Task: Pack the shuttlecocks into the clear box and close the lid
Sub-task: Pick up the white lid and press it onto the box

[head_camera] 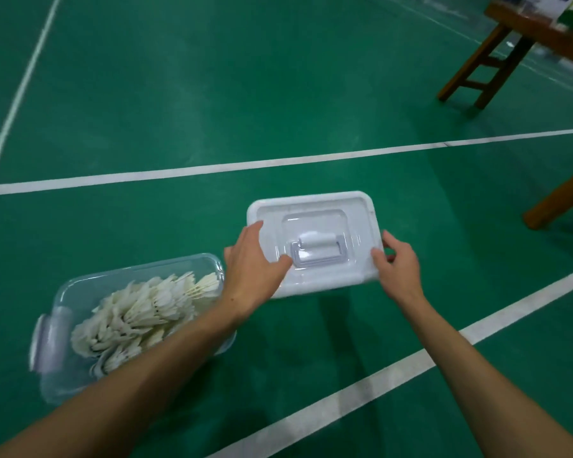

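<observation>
Here, reading from the left, a clear box (80, 292) of thin, glossy plastic with rounded corners stands open on the floor (212, 94), under and to the left of the left forearm. A translucent, pale clip (48, 338) hangs at its near-left end. The box is heaped with shuttlecocks (139, 312): off-white, feathered cones lying on their sides, nested in overlapping rows, their ribbed skirts fanning toward the far end. The forearm crosses over the box's near-right corner and hides it.

The left hand (252, 262) grips the left edge of the lid (315, 242), thumb laid across the top and reaching the recess, fingers curled over the rim. The lid is a white, semi-opaque rectangle with rounded corners, a raised border and a stepped central recess holding a flat, clear handle (315, 251) with a white bar. It lies to the right of the box, apart from it; whether it rests on the floor or is held just above cannot be told.

The right hand (399, 262) clasps the lid's right edge, thumb on top at the near-right corner, fingers wrapped under the rim.

The floor is a smooth green mat with painted white lines (212, 168). Well beyond the right hand stand brown wooden legs (483, 61).
</observation>
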Demonstrator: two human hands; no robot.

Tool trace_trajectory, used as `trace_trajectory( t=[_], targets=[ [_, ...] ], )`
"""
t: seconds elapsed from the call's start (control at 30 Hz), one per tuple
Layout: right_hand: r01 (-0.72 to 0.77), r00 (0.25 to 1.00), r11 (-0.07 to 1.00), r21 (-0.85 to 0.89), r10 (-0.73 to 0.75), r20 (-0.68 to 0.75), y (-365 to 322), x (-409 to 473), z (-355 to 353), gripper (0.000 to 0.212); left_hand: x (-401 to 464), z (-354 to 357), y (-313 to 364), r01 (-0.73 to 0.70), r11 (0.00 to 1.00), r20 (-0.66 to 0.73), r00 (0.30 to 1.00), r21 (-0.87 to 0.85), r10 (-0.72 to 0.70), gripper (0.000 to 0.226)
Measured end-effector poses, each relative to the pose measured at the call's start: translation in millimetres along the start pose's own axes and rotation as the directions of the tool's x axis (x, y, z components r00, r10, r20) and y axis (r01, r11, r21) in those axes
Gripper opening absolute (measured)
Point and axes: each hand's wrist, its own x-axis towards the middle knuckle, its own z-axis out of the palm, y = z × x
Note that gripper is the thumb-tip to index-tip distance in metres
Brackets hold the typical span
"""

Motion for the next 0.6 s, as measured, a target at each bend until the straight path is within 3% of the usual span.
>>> trace_trajectory(
  t=[0.1, 0.27, 0.47, 0.6],
  targets=[
    [0.143, 0.989, 0.989, 0.044, -0.144, 0.035, -68.7, -16.8, 35.8, 0.051, -2.7, -71.4, -16.6, 0.006, 1.000, -0.138, 0.990, 0.031, -0.002, 0.083],
    [0.293, 0.930, 0.948, 0.125, -0.313, 0.193, -153.3, -63.2, 118.4, 0.050, -39.9, -179.7, -76.7, 0.130, 0.988, -0.321, 0.942, 0.087, -0.096, 0.097],
    [0.357, 0.872, 0.934, 0.031, -0.345, 0.347, -197.5, -143.4, 180.4, 0.039, -101.2, -245.9, -156.5, 0.300, 0.944, -0.477, 0.855, 0.135, -0.203, 0.085],
    [0.338, 0.899, 0.929, -0.148, -0.271, 0.345, -175.1, -170.8, 187.2, 0.035, -115.3, -227.3, -177.3, 0.312, 0.940, -0.442, 0.869, 0.136, -0.224, 0.067]
  ],
)
